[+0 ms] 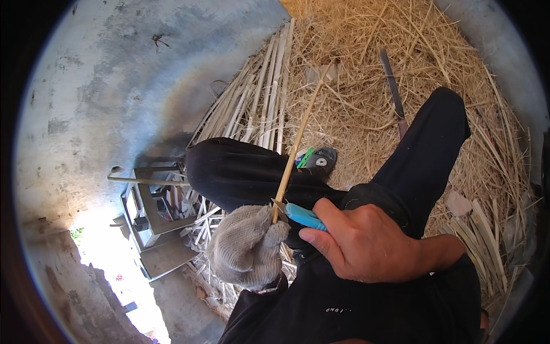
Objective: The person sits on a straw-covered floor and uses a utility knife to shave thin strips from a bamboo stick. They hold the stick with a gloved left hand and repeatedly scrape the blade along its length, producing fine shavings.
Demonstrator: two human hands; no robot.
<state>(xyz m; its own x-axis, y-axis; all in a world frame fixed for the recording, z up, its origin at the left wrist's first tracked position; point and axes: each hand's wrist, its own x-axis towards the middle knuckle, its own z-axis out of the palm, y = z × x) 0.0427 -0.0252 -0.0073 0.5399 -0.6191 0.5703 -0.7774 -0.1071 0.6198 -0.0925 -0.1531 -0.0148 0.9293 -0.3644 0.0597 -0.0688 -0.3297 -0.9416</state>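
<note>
My left hand (247, 245), in a grey knitted glove, is closed round the near end of a thin bamboo strip (299, 140). The strip slants up and away, past my bent knee, to the straw. My bare right hand (372, 241) grips the blue handle of a utility knife (305, 217). The knife's short blade lies across the strip, just beyond my gloved fingers, and seems to touch it.
Straw-like shavings (355, 109) cover the floor ahead, with a long-bladed knife (392, 83) lying on them. Pale split strips (269, 86) are stacked by the wall at the left. A wooden frame (157, 223) stands at the left, near a bright opening. A shoe (322, 161) shows between my legs.
</note>
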